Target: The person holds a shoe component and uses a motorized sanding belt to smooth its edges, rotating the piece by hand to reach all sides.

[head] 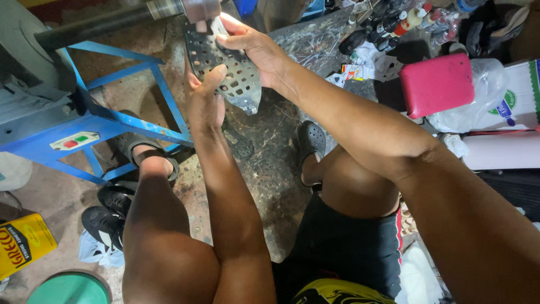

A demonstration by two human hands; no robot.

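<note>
Perforated sole [228,70]: gripped by left hand [205,101] and right hand [253,48], top hidden behind machine shaft [112,19]. Yellow tin [22,245], lower left, edge cut off. Pink box [437,84], upper right.

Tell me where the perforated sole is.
Head view, top centre: the perforated sole is held between both hands, against the machine shaft, above the blue frame.
</note>
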